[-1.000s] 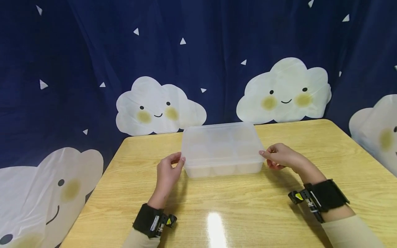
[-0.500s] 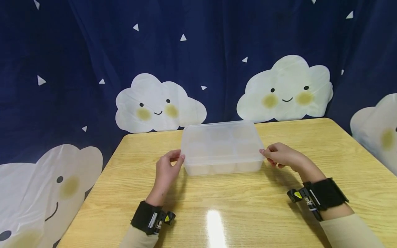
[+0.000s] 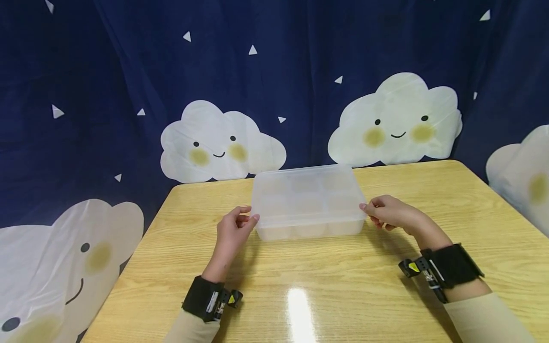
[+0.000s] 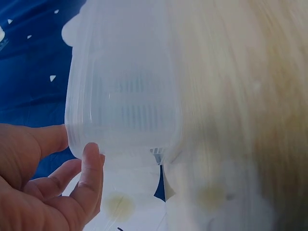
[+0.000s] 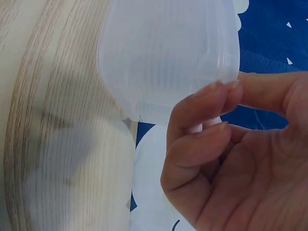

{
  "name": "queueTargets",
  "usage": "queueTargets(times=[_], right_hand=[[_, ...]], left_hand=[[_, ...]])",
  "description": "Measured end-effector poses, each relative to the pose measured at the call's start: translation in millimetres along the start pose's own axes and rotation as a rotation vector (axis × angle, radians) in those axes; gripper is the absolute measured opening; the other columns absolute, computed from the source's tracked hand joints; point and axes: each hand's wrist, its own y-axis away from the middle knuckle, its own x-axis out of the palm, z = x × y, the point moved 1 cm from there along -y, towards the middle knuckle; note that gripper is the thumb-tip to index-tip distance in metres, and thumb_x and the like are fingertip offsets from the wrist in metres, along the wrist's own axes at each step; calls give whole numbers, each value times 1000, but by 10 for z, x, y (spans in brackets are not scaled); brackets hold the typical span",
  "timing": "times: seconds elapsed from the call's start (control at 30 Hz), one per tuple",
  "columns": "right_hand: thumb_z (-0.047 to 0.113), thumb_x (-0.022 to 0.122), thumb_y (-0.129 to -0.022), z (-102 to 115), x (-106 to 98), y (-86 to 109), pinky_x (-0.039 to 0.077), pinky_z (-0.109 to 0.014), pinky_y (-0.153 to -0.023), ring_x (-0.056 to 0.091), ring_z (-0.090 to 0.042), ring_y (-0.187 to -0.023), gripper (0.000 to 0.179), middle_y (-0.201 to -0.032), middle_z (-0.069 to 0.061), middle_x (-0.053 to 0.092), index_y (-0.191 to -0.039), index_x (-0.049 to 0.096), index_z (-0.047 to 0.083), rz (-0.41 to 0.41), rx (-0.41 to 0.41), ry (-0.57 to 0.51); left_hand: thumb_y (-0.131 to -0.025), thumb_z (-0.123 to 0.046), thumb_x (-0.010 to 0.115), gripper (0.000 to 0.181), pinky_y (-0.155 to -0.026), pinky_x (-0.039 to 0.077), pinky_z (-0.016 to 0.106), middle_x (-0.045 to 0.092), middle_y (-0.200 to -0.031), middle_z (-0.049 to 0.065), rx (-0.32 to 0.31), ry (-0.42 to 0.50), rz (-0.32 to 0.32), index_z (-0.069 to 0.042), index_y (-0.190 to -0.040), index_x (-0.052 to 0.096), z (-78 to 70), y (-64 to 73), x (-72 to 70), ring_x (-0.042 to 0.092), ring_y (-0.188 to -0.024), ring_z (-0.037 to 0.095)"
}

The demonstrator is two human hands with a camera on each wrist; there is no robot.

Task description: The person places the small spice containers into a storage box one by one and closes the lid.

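Note:
A translucent white plastic box (image 3: 309, 228) stands on the table, its flat lid (image 3: 306, 195) on top. Cups or compartments show dimly through the lid. At the lid's near left corner my left hand (image 3: 231, 233) pinches the rim; in the left wrist view the thumb lies at the edge, with a finger (image 4: 91, 163) against the box's side. My right hand (image 3: 392, 212) pinches the rim at the near right corner, its other fingers (image 5: 199, 144) curled below in the right wrist view. Whether the lid is pressed down all round cannot be seen.
The wooden table (image 3: 326, 286) ends just behind the box. Beyond it hangs a dark blue curtain (image 3: 300, 71) with white clouds and small triangles. Both wrists wear black straps (image 3: 456, 264) with small cameras.
The whole head view has shifted slightly. My left thumb has crept a little inward over the lid's corner, and my right hand's lower fingers have drawn up slightly. The box stays in place.

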Motion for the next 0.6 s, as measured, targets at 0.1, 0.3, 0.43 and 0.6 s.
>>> queueTargets(times=[0.1, 0.3, 0.43, 0.6], right_hand=[[38, 45, -109, -1, -11, -1, 34, -29, -56, 42, -18, -65, 41, -71, -2, 46, -87, 47, 4, 5, -7, -3], [38, 44, -110, 24, -18, -7, 34, -29, -56, 42, -18, -66, 41, -72, -3, 45, -86, 46, 5, 3, -8, 1], [39, 44, -110, 27, -3, -11, 34, -29, -57, 43, -18, -67, 42, -72, -2, 46, -87, 47, 5, 9, 10, -2], [39, 44, -109, 21, 19, -11, 35, -29, -57, 44, -18, -67, 42, -72, -2, 47, -87, 48, 5, 2, 21, 10]], left_hand=[[-96, -19, 73, 33, -69, 50, 27, 68, -96, 14, 1, 1, -5, -1, -123, 70, -3, -7, 17, 60, -82, 22], [-94, -15, 74, 30, -67, 50, 27, 68, -93, 14, -9, 32, -38, 0, -120, 72, 2, -19, 25, 60, -81, 22], [-94, -15, 74, 29, -66, 50, 27, 68, -92, 13, -22, 38, -37, 0, -120, 72, 13, -24, 16, 61, -80, 21], [-96, -15, 72, 30, -69, 51, 29, 68, -94, 14, 2, 25, -13, 2, -120, 71, 14, -11, 3, 61, -81, 22]])
